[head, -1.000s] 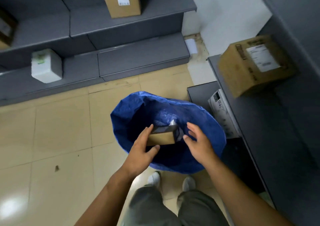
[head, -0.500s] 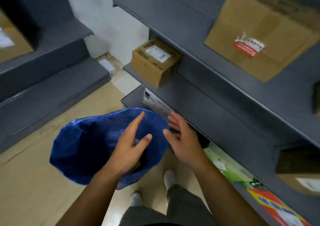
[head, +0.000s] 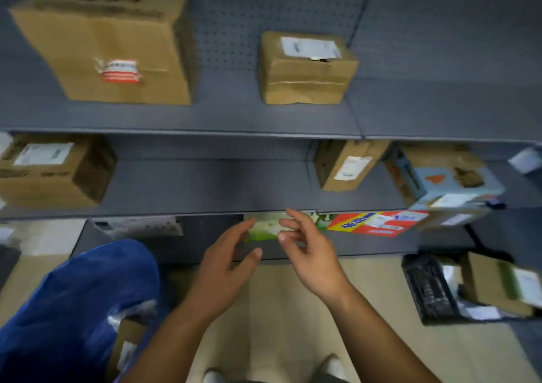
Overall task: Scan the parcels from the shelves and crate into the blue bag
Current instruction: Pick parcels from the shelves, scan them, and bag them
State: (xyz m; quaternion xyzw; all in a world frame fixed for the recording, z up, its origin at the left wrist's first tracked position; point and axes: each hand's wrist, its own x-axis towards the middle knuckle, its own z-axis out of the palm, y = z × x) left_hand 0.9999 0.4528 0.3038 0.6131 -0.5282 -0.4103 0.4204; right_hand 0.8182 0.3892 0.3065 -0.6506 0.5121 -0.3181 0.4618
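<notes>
The blue bag [head: 73, 309] stands on the floor at lower left, with a brown parcel [head: 126, 344] showing inside its mouth. My left hand [head: 225, 262] and my right hand [head: 311, 253] hover empty, fingers relaxed, in front of the lowest grey shelf. Just beyond the fingertips lies a green-and-white parcel [head: 267, 227]; neither hand touches it. A red, yellow and blue parcel [head: 378, 222] lies to its right. A black crate [head: 431, 288] with a cardboard parcel [head: 498, 283] in it sits on the floor at right.
The top shelf [head: 234, 118] carries a big brown box [head: 108, 45] and a smaller labelled box [head: 305, 69]. The middle shelf holds a box at left [head: 50, 171], a tilted box [head: 346, 165] and a blue-faced carton [head: 445, 183]. A flat white parcel [head: 137, 225] lies low left.
The view has swung right from the bag to face the shelves. My left hand let go of the small parcel into the bag, and both hands rose empty toward the lowest shelf.
</notes>
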